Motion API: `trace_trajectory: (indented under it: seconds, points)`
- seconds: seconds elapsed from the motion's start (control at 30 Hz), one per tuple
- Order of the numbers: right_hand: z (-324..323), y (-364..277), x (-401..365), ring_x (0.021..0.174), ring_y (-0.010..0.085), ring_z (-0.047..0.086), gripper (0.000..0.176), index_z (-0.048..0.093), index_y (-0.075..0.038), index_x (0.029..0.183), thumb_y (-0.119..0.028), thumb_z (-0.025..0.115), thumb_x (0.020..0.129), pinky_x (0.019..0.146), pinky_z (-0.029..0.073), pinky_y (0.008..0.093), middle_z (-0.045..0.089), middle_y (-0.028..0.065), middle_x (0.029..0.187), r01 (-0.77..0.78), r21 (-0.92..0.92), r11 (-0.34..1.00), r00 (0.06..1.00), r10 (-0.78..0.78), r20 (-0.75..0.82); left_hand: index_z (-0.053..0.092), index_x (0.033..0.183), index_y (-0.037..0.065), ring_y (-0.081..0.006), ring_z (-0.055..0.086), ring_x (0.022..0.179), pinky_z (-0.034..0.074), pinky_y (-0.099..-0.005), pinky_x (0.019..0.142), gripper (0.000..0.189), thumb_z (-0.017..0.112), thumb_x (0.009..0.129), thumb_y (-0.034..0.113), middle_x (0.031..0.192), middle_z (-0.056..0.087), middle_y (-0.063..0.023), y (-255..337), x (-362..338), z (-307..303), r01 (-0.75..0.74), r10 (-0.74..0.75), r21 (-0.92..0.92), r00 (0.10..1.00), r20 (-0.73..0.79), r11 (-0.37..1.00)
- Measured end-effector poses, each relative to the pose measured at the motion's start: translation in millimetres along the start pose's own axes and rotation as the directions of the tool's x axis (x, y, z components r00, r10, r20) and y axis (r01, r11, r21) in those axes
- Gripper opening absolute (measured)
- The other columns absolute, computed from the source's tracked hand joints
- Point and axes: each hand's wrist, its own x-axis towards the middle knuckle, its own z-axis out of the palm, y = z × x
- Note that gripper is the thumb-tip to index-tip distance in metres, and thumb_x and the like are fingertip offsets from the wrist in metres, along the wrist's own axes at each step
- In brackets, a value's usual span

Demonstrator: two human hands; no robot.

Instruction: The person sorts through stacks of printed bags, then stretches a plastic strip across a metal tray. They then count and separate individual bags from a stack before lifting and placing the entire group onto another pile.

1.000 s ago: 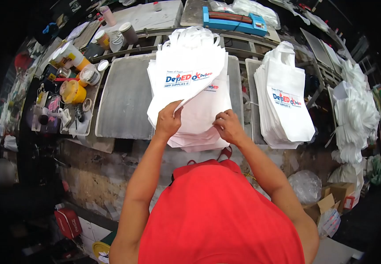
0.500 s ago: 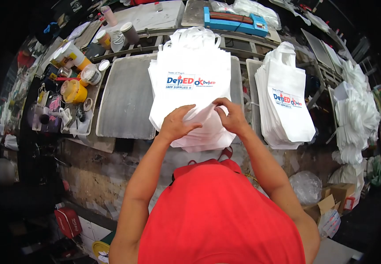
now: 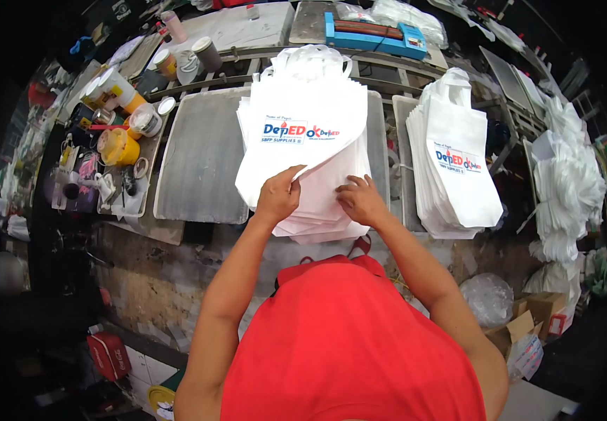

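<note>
A stack of white tote bags (image 3: pixel 305 95), handles at the far end, lies in front of me. The top bag carries a blue and red "DepED" print, and its lower right part is folded over toward the left. My left hand (image 3: pixel 279 196) pinches that turned edge between thumb and fingers. Close by on the right, my right hand (image 3: pixel 361 200) rests with bent, slightly parted fingers on the plain bags underneath. Its fingertips touch the fabric and hold no visible fold.
A second pile of printed tote bags (image 3: pixel 454 158) lies to the right. Boards (image 3: pixel 202 161) sit on a metal frame. Paint tubs, including a yellow one (image 3: pixel 118 146), crowd the left. A blue machine (image 3: pixel 375 35) stands at the back. More white bags (image 3: pixel 567 182) hang far right.
My right hand has let go of the top bag's edge and moved down onto the bags below. The top bag's lower right part has swung left, uncovering the layer beneath.
</note>
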Motion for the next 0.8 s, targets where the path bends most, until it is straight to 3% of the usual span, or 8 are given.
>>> trace_trajectory:
  seconds: [0.1, 0.17, 0.3, 0.43, 0.6, 0.7, 0.77, 0.8]
  points:
    - [-19, -14, 17, 0.123, 0.0346, 0.058, 0.016, 0.076, -0.014, 0.101, -0.014, 0.075, 0.085, 0.105, 0.042, 0.0488, 0.069, 0.0061, 0.124, 0.037, 0.124, 0.992, 0.969, -0.005, -0.248, 0.068, 0.127, 0.005, -0.0394, 0.073, 0.096, 0.058, -0.0404, 0.085, 0.036, 0.065, 0.092, 0.003, 0.104, 0.075, -0.0222, 11, -3, -4, -0.207, 0.206, 0.041, 0.978, 0.024, 0.978]
    - [-44, -32, 24, 0.113, 0.0309, 0.061, 0.013, 0.075, -0.016, 0.098, -0.012, 0.075, 0.085, 0.094, 0.044, 0.0484, 0.069, 0.0021, 0.114, -0.109, 0.17, 0.979, 0.905, 0.169, -0.389, 0.068, 0.128, 0.005, -0.0388, 0.073, 0.102, 0.057, -0.0389, 0.09, 0.038, 0.065, 0.09, 0.001, 0.109, 0.075, -0.0219, 12, -9, 0, -0.08, 0.071, 0.085, 0.992, 0.106, 0.993]
    - [-40, -31, 14, 0.105, 0.0305, 0.058, 0.021, 0.074, -0.017, 0.098, -0.019, 0.083, 0.079, 0.093, 0.043, 0.0459, 0.063, 0.0066, 0.106, 0.107, 0.376, 0.921, 0.844, 0.116, -0.523, 0.069, 0.128, 0.005, -0.0407, 0.073, 0.099, 0.058, -0.0394, 0.086, 0.037, 0.065, 0.091, -0.001, 0.109, 0.074, -0.0229, -7, -1, 5, -0.087, 0.088, 0.028, 0.996, -0.029, 0.996]
    - [-11, -21, -21, 0.114, 0.0309, 0.052, 0.022, 0.078, -0.02, 0.102, -0.024, 0.08, 0.081, 0.095, 0.043, 0.0458, 0.06, 0.0061, 0.116, -0.017, 0.064, 0.998, 0.998, 0.021, -0.065, 0.071, 0.125, 0.008, -0.0384, 0.071, 0.098, 0.057, -0.045, 0.087, 0.041, 0.061, 0.086, -0.003, 0.114, 0.074, -0.0184, -3, 2, -4, -0.044, 0.049, 0.076, 0.996, -0.071, 0.996]
    - [-31, -18, 11, 0.086, 0.0332, 0.064, 0.009, 0.077, -0.014, 0.092, -0.017, 0.07, 0.088, 0.075, 0.046, 0.0459, 0.07, 0.0079, 0.085, -0.092, 0.204, 0.975, 0.987, 0.117, -0.113, 0.071, 0.126, 0.006, -0.0377, 0.073, 0.102, 0.057, -0.04, 0.09, 0.038, 0.065, 0.089, -0.002, 0.116, 0.074, -0.021, -6, 3, -5, -0.146, 0.147, 0.035, 0.989, -0.035, 0.989]
    - [-53, -32, 29, 0.088, 0.0335, 0.064, 0.008, 0.075, -0.011, 0.092, -0.015, 0.068, 0.09, 0.076, 0.046, 0.0455, 0.073, 0.0086, 0.092, 0.001, 0.318, 0.948, 0.924, 0.121, -0.363, 0.07, 0.128, 0.006, -0.0371, 0.073, 0.102, 0.058, -0.0395, 0.09, 0.039, 0.067, 0.089, -0.001, 0.115, 0.075, -0.0199, 3, 0, -6, -0.232, 0.232, 0.014, 0.973, 0.015, 0.973]
    - [-56, -36, 33, 0.101, 0.0345, 0.067, 0.015, 0.071, -0.008, 0.104, -0.01, 0.068, 0.09, 0.087, 0.05, 0.046, 0.075, 0.0099, 0.106, 0.049, 0.367, 0.929, 0.942, 0.079, -0.327, 0.067, 0.13, 0.007, -0.0394, 0.073, 0.099, 0.058, -0.0409, 0.086, 0.041, 0.066, 0.09, 0.0, 0.11, 0.075, -0.0221, 6, -1, -4, -0.233, 0.231, 0.058, 0.972, 0.036, 0.971]
    - [-53, -44, 30, 0.109, 0.0346, 0.066, 0.022, 0.067, -0.008, 0.111, -0.007, 0.068, 0.089, 0.095, 0.049, 0.045, 0.073, 0.0108, 0.114, 0.098, 0.507, 0.856, 0.914, 0.124, -0.387, 0.066, 0.131, 0.007, -0.0413, 0.072, 0.101, 0.057, -0.0442, 0.088, 0.042, 0.064, 0.09, 0.0, 0.11, 0.074, -0.023, 3, -1, -1, -0.106, 0.102, 0.043, 0.992, 0.07, 0.994]
